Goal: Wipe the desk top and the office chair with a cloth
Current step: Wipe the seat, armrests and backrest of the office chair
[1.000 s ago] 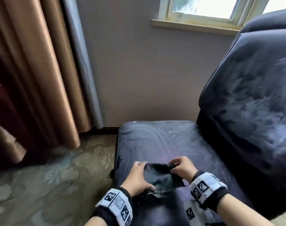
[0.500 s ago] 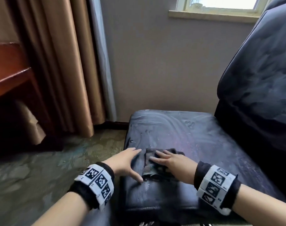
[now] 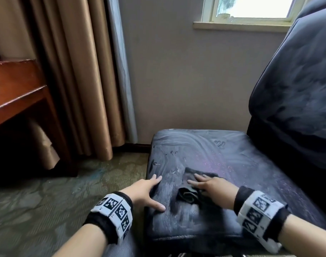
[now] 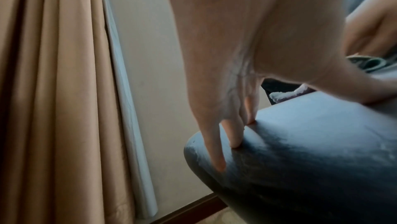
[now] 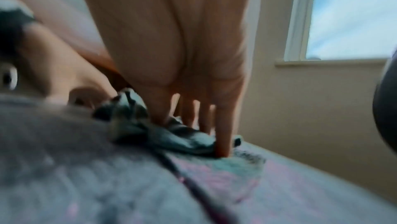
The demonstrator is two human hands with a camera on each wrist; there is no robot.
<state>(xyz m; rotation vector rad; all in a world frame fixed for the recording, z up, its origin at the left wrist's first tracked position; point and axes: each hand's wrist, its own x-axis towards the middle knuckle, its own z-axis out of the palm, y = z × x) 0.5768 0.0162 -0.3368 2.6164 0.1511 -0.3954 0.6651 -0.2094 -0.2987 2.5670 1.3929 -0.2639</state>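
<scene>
A dark crumpled cloth (image 3: 188,191) lies on the smeared black seat (image 3: 223,160) of the office chair. My right hand (image 3: 206,184) presses flat on the cloth with straight fingers; the right wrist view shows the fingertips (image 5: 222,151) pushing the cloth (image 5: 163,134) into the seat. My left hand (image 3: 149,190) rests spread on the seat's left front edge, beside the cloth and apart from it. In the left wrist view its fingers (image 4: 219,156) lie over the rounded seat edge (image 4: 300,151). The chair's backrest (image 3: 296,89) rises at right.
A reddish wooden desk (image 3: 15,93) with a drawer stands at left. Brown curtains (image 3: 69,71) hang behind it. A plain wall and a window sill (image 3: 238,26) are behind the chair. Patterned carpet (image 3: 47,201) covers the floor at left.
One second ago both hands held the cloth bunched between them. Now the right hand presses it flat on the seat, while the left has let go and rests on the seat edge.
</scene>
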